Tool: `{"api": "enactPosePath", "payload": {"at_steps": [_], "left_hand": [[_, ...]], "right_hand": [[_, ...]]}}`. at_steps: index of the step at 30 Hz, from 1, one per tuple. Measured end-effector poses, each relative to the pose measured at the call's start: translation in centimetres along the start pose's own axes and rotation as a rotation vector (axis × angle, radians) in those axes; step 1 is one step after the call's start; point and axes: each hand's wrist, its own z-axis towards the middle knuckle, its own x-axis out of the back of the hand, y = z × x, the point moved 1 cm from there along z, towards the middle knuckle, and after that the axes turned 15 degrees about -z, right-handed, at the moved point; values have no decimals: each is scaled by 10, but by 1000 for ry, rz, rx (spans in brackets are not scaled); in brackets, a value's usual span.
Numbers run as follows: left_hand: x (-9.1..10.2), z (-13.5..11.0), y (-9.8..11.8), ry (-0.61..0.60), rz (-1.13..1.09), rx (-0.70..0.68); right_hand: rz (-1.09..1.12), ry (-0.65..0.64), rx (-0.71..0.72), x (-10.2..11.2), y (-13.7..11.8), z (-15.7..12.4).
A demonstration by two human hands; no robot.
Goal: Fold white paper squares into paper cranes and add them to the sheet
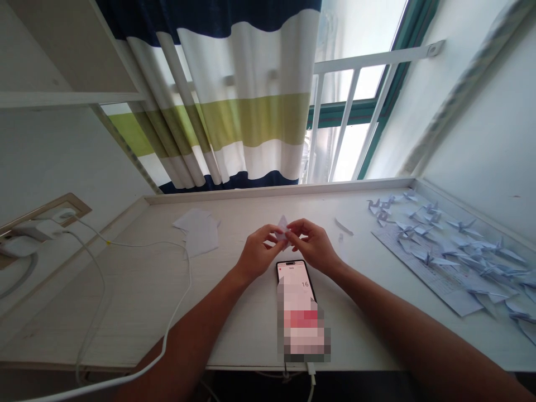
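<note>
Head view shows folded paper (283, 223) pinched between fingers (298, 225).

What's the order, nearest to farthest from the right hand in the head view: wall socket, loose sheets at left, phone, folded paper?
1. Folded paper: in the fingertips of the right hand.
2. Phone: just below, on the near side.
3. Loose sheets: off to the left.
4. Wall socket: far left.

Small white folded paper (283, 222): matt, creased
White wood-look bench (138, 290): smooth
Black-edged rectangular phone (292, 272): glossy glass
Blue-white-green striped curtain (255, 117): matt cloth
</note>
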Motion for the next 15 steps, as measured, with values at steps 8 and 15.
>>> {"api": "enactPosePath", "payload": {"at_steps": [8,15], "left_hand": [[0,0,-3,80,-276,124],[-3,0,0,77,-345,195]], "right_hand": [[34,-106,-27,0,3,4],[99,-69,-34,0,3,5]]}}
